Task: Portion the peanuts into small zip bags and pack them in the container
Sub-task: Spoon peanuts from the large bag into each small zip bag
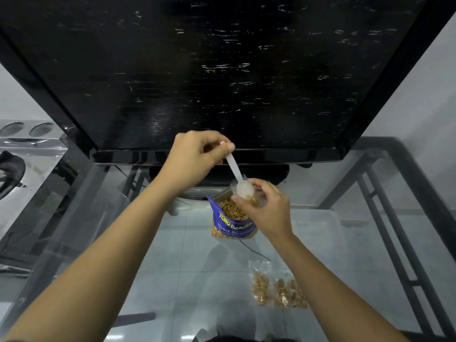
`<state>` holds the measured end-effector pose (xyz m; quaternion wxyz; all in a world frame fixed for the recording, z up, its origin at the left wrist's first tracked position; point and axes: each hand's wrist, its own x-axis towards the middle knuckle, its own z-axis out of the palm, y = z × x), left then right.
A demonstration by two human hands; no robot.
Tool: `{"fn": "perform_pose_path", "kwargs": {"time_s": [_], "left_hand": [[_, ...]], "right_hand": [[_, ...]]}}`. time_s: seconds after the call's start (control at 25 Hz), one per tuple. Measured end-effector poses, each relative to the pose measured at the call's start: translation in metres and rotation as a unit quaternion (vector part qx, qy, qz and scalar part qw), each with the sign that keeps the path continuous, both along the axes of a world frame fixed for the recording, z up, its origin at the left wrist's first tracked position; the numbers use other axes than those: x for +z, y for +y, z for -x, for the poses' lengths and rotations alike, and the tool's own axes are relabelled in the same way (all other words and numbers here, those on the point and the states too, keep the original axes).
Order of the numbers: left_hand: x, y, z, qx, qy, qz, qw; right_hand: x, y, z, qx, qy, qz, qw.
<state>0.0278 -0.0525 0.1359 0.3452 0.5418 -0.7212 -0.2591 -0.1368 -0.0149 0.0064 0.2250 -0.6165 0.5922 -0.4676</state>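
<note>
A blue peanut bag (232, 225) stands open on the glass table, peanuts showing at its mouth. My left hand (195, 159) pinches the handle of a white plastic spoon (237, 172). The spoon's bowl is tipped into a small clear zip bag (256, 198), which my right hand (269, 208) holds just above the blue bag. A few peanuts sit inside that small bag. Two filled small zip bags (276, 287) lie flat on the table near my right forearm.
A clear plastic container (318, 225) sits on the glass table (172, 255) to the right of the blue bag. A large black screen (222, 70) stands across the back. A clear box (32, 154) is at the left edge.
</note>
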Motion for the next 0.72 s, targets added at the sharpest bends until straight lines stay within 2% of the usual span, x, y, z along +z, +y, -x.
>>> {"fn": "perform_pose_path", "kwargs": {"time_s": [0.08, 0.16, 0.24, 0.32, 0.36, 0.44, 0.52, 0.56, 0.64, 0.72], "left_hand": [[0.005, -0.003, -0.007, 0.036, 0.007, 0.041, 0.998], [0.004, -0.01, -0.018, 0.093, 0.06, 0.058, 0.992], [-0.009, -0.019, -0.03, 0.155, 0.123, 0.046, 0.979], [-0.035, -0.023, -0.035, 0.165, 0.116, 0.012, 0.979], [-0.051, -0.019, -0.033, 0.138, 0.08, 0.0, 0.987], [-0.075, -0.006, -0.024, 0.022, -0.028, 0.014, 0.999], [-0.093, 0.002, -0.017, -0.096, -0.114, 0.049, 0.988], [-0.1, 0.003, -0.015, -0.107, -0.124, 0.05, 0.985], [-0.109, 0.002, -0.012, -0.005, -0.086, 0.006, 0.996], [-0.114, -0.002, -0.012, 0.121, -0.038, -0.056, 0.99]], "right_hand": [[0.001, 0.001, 0.001, -0.002, -0.008, 0.001, 1.0], [0.0, 0.002, 0.005, -0.005, -0.015, -0.007, 1.0], [-0.003, 0.003, 0.011, -0.019, -0.047, -0.033, 0.998], [-0.008, 0.004, 0.017, -0.027, -0.089, -0.063, 0.994], [-0.011, 0.005, 0.02, -0.026, -0.101, -0.075, 0.992], [-0.015, 0.009, 0.022, -0.019, -0.113, -0.097, 0.989], [-0.019, 0.013, 0.022, -0.01, -0.109, -0.113, 0.988], [-0.021, 0.014, 0.022, -0.004, -0.104, -0.119, 0.987], [-0.024, 0.016, 0.022, 0.006, -0.103, -0.131, 0.986], [-0.025, 0.017, 0.023, 0.01, -0.11, -0.144, 0.983]]}}
